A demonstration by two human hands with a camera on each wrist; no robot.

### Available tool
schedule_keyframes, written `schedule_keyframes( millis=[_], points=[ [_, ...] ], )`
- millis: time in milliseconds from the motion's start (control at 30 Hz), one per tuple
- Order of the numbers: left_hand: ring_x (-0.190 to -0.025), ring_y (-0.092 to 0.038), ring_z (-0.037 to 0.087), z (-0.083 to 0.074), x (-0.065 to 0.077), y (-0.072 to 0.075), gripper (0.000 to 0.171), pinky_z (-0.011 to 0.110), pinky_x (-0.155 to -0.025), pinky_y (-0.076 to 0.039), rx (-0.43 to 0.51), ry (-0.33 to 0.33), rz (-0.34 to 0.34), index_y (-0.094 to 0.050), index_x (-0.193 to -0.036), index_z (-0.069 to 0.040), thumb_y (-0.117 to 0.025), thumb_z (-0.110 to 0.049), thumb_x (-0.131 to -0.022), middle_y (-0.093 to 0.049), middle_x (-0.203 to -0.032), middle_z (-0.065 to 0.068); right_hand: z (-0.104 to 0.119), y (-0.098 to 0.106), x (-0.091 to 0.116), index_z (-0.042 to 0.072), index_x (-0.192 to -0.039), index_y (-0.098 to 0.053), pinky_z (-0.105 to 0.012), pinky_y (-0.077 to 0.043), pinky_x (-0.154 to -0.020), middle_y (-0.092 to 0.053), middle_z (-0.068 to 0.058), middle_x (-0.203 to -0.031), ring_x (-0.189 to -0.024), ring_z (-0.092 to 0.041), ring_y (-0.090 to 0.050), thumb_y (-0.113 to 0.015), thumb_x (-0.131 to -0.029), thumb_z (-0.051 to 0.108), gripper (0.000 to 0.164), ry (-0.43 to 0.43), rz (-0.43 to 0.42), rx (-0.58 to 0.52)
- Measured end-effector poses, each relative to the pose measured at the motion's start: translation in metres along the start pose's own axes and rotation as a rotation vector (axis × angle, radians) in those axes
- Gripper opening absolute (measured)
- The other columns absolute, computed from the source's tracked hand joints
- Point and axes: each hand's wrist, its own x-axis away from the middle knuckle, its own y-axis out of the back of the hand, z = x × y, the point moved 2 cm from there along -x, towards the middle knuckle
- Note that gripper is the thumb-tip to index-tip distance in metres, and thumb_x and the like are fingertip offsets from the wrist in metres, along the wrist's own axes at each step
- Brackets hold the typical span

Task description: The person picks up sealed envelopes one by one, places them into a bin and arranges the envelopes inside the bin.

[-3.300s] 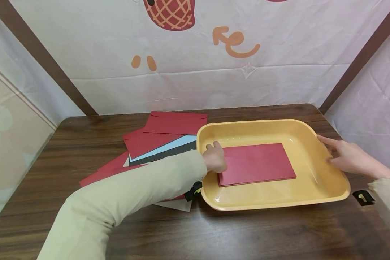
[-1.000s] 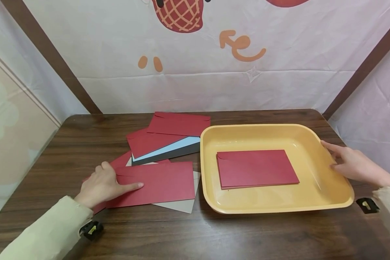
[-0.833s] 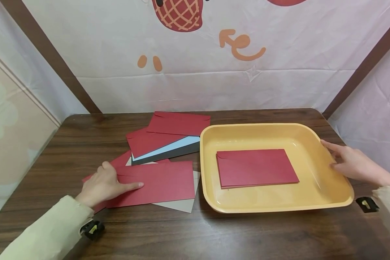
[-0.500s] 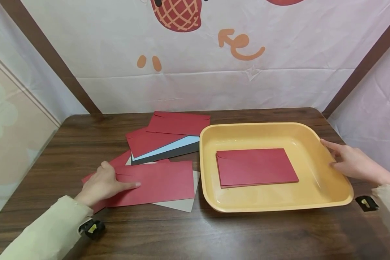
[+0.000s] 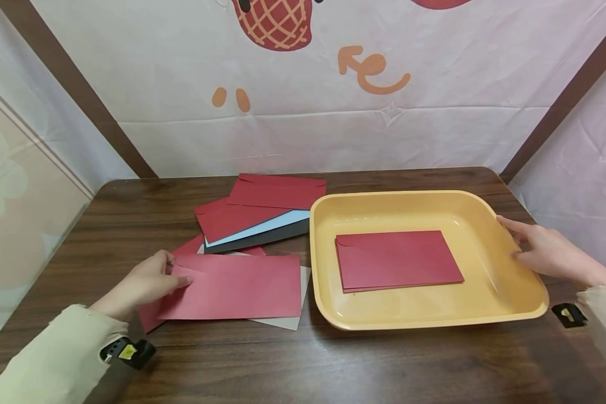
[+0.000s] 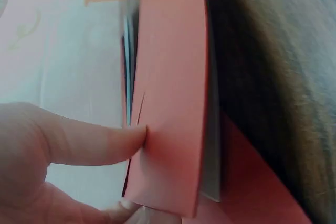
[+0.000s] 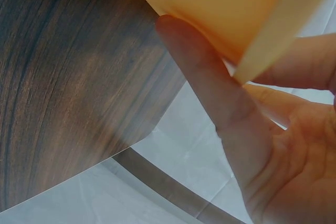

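Red stack [image 5: 399, 261] already in yellow tray [image 5: 490, 269], toward bench [image 5: 363, 370] right edge. Left grip [image 5: 143, 283] pinches a red envelope [image 5: 242, 289], outside tray, toward left edge. Loose envelopes [image 5: 278, 191] remain toward far edge. Right grip [image 5: 555, 255] holds tray wall.

Dark wood-grain table [image 5: 262, 365], creased pale wall cloth [image 5: 182, 67], orange prints [image 5: 372, 64], brown diagonal strips [image 5: 76, 84]
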Motion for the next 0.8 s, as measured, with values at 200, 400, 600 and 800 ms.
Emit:
schedule_keyframes(
  millis=[200,400,600,800],
  points=[
    [-0.079,-0.048,0.024,-0.002,0.002,0.004,0.040,0.030,-0.068,-0.038,0.100,-0.020,0.024,-0.036,-0.118,0.019,-0.045,-0.012,-0.094,-0.051,-0.084,0.014,0.000,0.000,0.000,-0.014,-0.142,-0.028,-0.029,-0.038,-0.055,-0.063,-0.013,-0.085,-0.061,-0.016,-0.048,-0.062,-0.078,0.002,0.074,0.004,-0.004,0.003],
    [-0.095,-0.046,0.035,-0.005,0.003,0.006,0.037,0.032,-0.074,-0.037,0.136,-0.029,-0.041,-0.040,-0.118,0.018,-0.029,-0.010,-0.097,-0.050,-0.105,0.029,0.000,-0.001,0.001,-0.013,-0.142,-0.029,-0.029,-0.038,-0.056,-0.065,-0.013,-0.086,-0.064,-0.015,-0.049,-0.062,-0.077,0.003,0.074,0.012,-0.009,0.008],
    [-0.099,-0.047,0.036,-0.009,0.002,0.009,0.042,0.032,-0.076,-0.036,0.168,-0.010,-0.057,-0.035,-0.125,0.017,-0.023,-0.013,-0.099,-0.049,-0.109,0.029,-0.001,-0.001,0.001,-0.013,-0.142,-0.029,-0.028,-0.038,-0.056,-0.065,-0.014,-0.087,-0.063,-0.015,-0.049,-0.062,-0.077,0.003,0.074,0.018,-0.016,0.010],
    [-0.101,-0.044,0.037,-0.015,0.002,0.012,0.044,0.032,-0.078,-0.035,0.241,-0.014,-0.088,-0.028,-0.128,0.020,-0.020,-0.012,-0.099,-0.045,-0.111,0.030,-0.001,-0.001,0.001,-0.014,-0.141,-0.029,-0.029,-0.038,-0.056,-0.066,-0.013,-0.087,-0.063,-0.015,-0.049,-0.063,-0.077,0.003,0.075,0.029,-0.018,0.015]
  ],
)
